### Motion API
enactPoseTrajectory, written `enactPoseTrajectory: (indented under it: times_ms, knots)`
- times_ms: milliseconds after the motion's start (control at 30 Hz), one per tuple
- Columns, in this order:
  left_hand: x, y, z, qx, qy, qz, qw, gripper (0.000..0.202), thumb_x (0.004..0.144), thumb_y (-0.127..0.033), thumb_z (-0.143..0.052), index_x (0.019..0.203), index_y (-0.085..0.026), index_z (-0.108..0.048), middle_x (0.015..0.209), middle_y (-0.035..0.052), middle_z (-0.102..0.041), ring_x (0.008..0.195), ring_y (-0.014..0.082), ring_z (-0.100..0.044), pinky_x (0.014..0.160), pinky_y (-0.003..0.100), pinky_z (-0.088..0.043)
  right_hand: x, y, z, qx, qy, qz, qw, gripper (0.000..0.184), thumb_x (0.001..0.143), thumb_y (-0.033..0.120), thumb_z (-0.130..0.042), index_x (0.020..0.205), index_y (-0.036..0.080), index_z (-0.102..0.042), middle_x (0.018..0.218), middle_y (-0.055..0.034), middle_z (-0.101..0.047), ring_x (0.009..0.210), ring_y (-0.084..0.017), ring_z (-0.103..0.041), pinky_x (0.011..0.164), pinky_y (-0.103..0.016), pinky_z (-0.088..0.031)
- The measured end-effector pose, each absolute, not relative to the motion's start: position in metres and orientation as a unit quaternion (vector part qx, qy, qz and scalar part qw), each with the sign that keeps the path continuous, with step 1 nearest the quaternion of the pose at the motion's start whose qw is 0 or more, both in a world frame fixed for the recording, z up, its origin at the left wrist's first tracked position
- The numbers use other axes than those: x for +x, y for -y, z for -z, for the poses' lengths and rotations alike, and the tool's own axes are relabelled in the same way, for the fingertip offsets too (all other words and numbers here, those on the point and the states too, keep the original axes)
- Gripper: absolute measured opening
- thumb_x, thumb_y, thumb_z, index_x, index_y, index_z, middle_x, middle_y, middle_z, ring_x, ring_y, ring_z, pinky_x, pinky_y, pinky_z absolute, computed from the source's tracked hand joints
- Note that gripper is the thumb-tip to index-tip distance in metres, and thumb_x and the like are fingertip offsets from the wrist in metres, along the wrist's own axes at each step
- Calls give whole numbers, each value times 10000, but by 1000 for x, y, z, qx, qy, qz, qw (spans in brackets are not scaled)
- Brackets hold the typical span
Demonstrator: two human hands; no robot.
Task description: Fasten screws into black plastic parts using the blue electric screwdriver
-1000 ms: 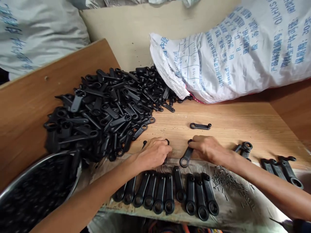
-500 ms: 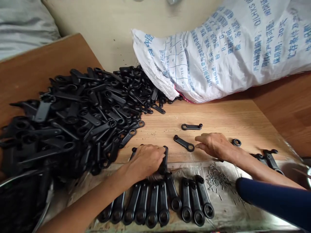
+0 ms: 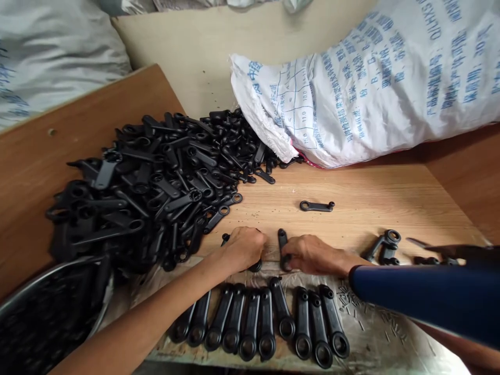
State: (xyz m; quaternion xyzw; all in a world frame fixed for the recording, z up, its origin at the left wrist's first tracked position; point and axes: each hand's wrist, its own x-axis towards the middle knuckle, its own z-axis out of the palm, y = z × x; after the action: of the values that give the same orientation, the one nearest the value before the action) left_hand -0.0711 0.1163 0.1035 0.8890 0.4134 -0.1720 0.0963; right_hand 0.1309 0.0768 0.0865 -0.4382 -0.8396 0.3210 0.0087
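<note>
My left hand (image 3: 244, 249) is closed on a black plastic lever near the front of the wooden table (image 3: 371, 198); only the lever's round end (image 3: 255, 266) shows below my fingers. My right hand (image 3: 312, 255) lies beside it, fingers closed on another black lever (image 3: 282, 242) that stands roughly upright on the table. Just in front of both hands, a row of several black levers (image 3: 265, 323) lies side by side on a plastic sheet. A big heap of the same black levers (image 3: 156, 187) fills the table's left half.
A white woven sack (image 3: 371, 88) lies across the back right. One loose lever (image 3: 316, 206) lies mid-table and a few more parts (image 3: 385, 245) at the right. Small metal pins (image 3: 351, 302) are scattered near the row. A metal bowl (image 3: 47, 312) sits bottom left. A dark blue sleeve (image 3: 425, 297) crosses the right foreground.
My right hand has drawn in toward the left hand and taken hold of the lever that lay loose on the table. The view has shifted a little.
</note>
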Motion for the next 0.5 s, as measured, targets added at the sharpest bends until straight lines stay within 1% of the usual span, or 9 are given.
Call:
enactPoseTrajectory:
  times_ms: [33,67,133,167,233,300,333,400,500]
  knots:
    - [-69,-119,-108,891,-414,163,93,286,839,-196,-377,845,-170,-662,853,116,-696,846,301,-656,686,376,-469,134,-79,-87,-417,844,-336,32,147,791,186,-565,918,173,-637,903,-31,-656,796,-138,-599,646,-218,-384]
    - [-66,-121,-113,895,-410,150,91,295,845,-189,-363,864,-182,-657,871,98,-697,852,287,-655,699,373,-471,140,-83,-89,-419,846,-325,56,160,819,196,-535,945,180,-633,916,-25,-652,797,-124,-594,653,-209,-388]
    - [-55,-124,-122,908,-391,124,85,311,863,-191,-338,909,-191,-646,917,78,-690,876,268,-646,729,373,-473,160,-94,-95,-511,828,-216,83,214,887,251,-455,1000,173,-619,946,-61,-641,808,-144,-589,660,-231,-386]
    - [-49,-125,-125,915,-378,118,83,316,873,-204,-332,914,-179,-645,929,85,-685,879,269,-644,735,378,-474,171,-101,-98,-581,799,-137,75,256,910,300,-425,1014,163,-614,944,-91,-637,802,-172,-590,648,-256,-376]
    - [-35,-121,-125,926,-346,127,86,323,887,-256,-349,900,-149,-653,917,113,-682,864,283,-644,731,393,-478,194,-114,-102,-694,719,-27,6,338,922,401,-404,1007,152,-616,903,-138,-639,768,-224,-592,604,-283,-336]
    - [-26,-112,-120,931,-316,151,100,307,867,-321,-429,878,-132,-669,895,129,-685,870,297,-642,751,402,-481,209,-123,-101,-731,678,-32,-65,372,922,449,-397,971,159,-624,866,-147,-648,751,-240,-596,581,-281,-303]
    - [-23,-107,-116,933,-303,160,111,294,848,-342,-472,885,-133,-676,891,126,-686,882,298,-639,773,403,-480,214,-125,-100,-728,678,-54,-82,360,923,444,-398,953,167,-626,848,-137,-654,745,-233,-597,575,-275,-293]
    - [-23,-98,-107,933,-291,172,126,276,826,-343,-510,916,-143,-679,914,117,-685,918,295,-629,817,410,-472,216,-124,-97,-708,696,-89,-85,314,928,409,-400,940,188,-623,842,-101,-664,743,-206,-597,572,-262,-287]
    - [-32,-96,-101,922,-320,181,124,265,831,-255,-471,954,-123,-664,966,146,-667,956,314,-615,827,439,-464,204,-114,-99,-659,739,-122,-76,225,921,337,-437,915,210,-622,866,-43,-670,776,-166,-595,599,-242,-303]
